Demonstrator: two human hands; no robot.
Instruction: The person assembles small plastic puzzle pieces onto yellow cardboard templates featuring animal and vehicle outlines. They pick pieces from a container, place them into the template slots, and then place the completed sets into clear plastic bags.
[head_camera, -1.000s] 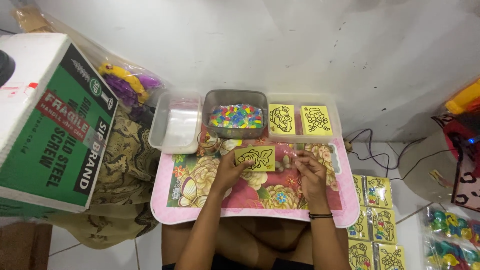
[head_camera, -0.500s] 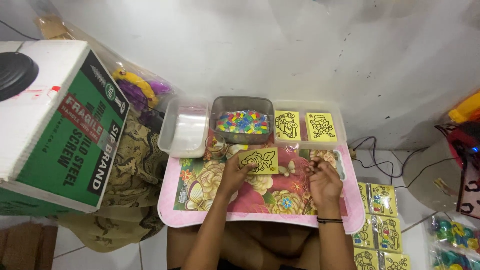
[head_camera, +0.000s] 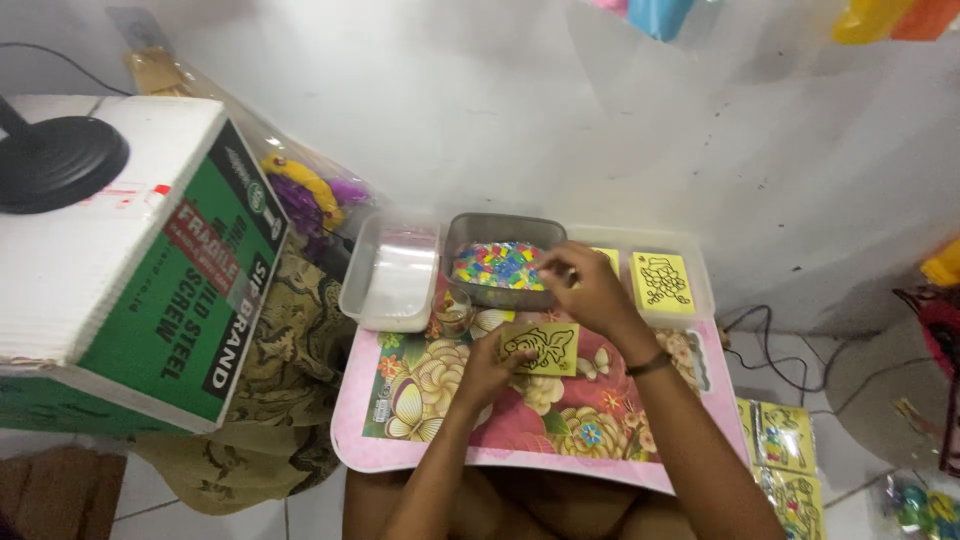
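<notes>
Yellow card with a black outline lies on the flowered surface, pinned at its nine o'clock edge by the left hand. Right hand fingers pinch together over the tub of coloured beads; whatever they hold is too small to tell. Another card at three o'clock is half hidden.

The right hand covered most of one yellow card near the frame's centre. Whether its fingertips gripped a bead was too small to tell. Sheets at lower right were cut off.
</notes>
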